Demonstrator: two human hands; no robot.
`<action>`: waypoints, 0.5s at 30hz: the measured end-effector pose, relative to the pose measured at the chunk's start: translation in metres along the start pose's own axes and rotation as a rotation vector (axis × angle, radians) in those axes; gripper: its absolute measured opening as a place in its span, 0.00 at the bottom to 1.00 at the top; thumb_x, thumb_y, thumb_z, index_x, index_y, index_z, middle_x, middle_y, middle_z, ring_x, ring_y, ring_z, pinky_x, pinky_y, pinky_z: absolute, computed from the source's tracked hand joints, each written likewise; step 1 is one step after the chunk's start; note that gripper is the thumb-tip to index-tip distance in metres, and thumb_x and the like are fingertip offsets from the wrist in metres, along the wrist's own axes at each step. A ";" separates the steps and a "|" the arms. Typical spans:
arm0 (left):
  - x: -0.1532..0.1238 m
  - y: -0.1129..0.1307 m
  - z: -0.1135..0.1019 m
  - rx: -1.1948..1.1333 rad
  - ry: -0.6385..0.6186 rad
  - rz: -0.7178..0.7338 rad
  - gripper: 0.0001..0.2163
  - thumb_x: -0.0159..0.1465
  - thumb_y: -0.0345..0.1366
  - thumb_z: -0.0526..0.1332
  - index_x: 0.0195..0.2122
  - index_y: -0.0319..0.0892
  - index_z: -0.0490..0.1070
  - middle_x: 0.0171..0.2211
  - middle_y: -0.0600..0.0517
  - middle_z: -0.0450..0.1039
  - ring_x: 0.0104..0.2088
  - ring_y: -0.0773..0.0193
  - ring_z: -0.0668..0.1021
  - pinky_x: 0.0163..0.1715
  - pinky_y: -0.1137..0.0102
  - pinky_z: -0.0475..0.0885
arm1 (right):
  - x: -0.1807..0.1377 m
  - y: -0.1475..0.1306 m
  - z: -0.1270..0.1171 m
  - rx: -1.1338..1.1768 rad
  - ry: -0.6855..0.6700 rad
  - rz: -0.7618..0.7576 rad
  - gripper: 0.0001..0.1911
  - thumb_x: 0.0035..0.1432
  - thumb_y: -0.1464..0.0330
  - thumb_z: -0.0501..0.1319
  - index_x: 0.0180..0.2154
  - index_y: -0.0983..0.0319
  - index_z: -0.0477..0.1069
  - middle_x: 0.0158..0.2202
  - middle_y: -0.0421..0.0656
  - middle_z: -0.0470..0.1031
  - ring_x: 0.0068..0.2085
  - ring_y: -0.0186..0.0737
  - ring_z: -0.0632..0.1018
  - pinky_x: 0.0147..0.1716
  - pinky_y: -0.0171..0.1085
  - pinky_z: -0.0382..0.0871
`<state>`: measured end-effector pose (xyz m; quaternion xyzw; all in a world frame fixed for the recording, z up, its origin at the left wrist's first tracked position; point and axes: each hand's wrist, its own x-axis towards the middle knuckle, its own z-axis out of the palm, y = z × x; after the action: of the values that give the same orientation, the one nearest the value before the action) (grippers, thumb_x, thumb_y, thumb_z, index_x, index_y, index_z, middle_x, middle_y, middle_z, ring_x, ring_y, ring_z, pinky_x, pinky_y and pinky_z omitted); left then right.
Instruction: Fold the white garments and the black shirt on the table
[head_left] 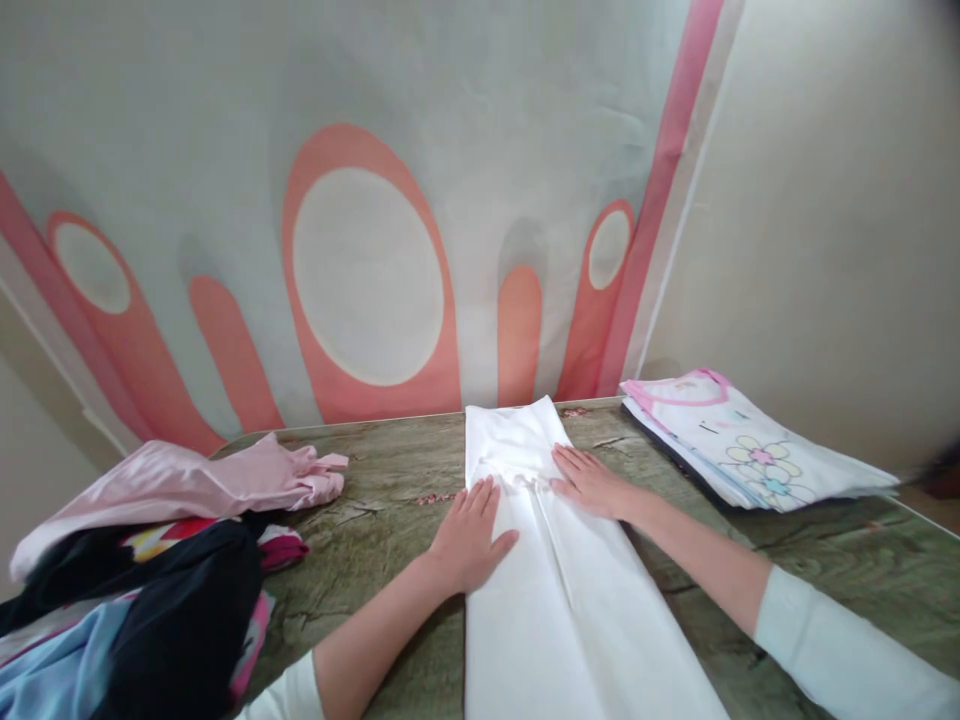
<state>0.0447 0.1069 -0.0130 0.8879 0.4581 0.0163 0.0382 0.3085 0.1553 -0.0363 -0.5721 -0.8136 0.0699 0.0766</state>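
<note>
A long white garment [555, 590], folded into a narrow strip, lies lengthwise on the wood-patterned table [397, 460]. Gathers run across it near its far end, and a crease goes down its middle. On its left edge, just below the gathers, my left hand [469, 540] rests flat with the thumb apart. My right hand [592, 482] presses flat on the right edge at about the gathers, fingers stretched out. Neither hand grips the cloth. The garment's near end runs out of the bottom of the view.
At the left sits a loose heap of clothes, with a pink garment [225, 480] on top and a black one [187, 610] below. A stack of folded clothes [750, 440], topped by a white flowered shirt, lies at the right. Behind the table hangs a printed backdrop [480, 150].
</note>
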 end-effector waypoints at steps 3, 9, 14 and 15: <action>0.002 -0.011 -0.002 -0.039 -0.024 0.020 0.31 0.66 0.52 0.37 0.63 0.35 0.45 0.64 0.43 0.39 0.64 0.56 0.45 0.60 0.58 0.45 | 0.005 0.017 0.010 0.003 -0.028 -0.013 0.37 0.60 0.47 0.35 0.64 0.62 0.43 0.65 0.44 0.41 0.64 0.44 0.46 0.61 0.48 0.39; 0.072 -0.042 -0.018 -0.048 0.054 -0.008 0.27 0.67 0.47 0.39 0.62 0.37 0.49 0.63 0.43 0.45 0.63 0.56 0.49 0.59 0.57 0.48 | 0.058 0.045 -0.006 -0.005 -0.002 0.067 0.36 0.62 0.50 0.34 0.63 0.64 0.44 0.65 0.45 0.42 0.64 0.43 0.46 0.61 0.46 0.40; 0.152 -0.052 -0.008 0.036 0.102 -0.014 0.24 0.67 0.45 0.41 0.60 0.37 0.54 0.63 0.44 0.49 0.63 0.56 0.52 0.59 0.57 0.48 | 0.121 0.054 -0.008 -0.044 0.027 0.081 0.33 0.63 0.53 0.35 0.63 0.64 0.45 0.65 0.45 0.42 0.64 0.41 0.46 0.60 0.45 0.42; 0.163 -0.055 -0.004 0.047 0.104 -0.026 0.24 0.67 0.45 0.41 0.59 0.38 0.55 0.63 0.44 0.49 0.62 0.56 0.52 0.59 0.57 0.48 | 0.129 0.055 -0.006 -0.048 0.033 0.086 0.33 0.63 0.54 0.36 0.63 0.65 0.45 0.66 0.45 0.42 0.64 0.41 0.45 0.60 0.45 0.42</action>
<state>0.0947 0.2714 -0.0149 0.8805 0.4712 0.0514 -0.0061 0.3174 0.2958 -0.0357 -0.6092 -0.7884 0.0440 0.0733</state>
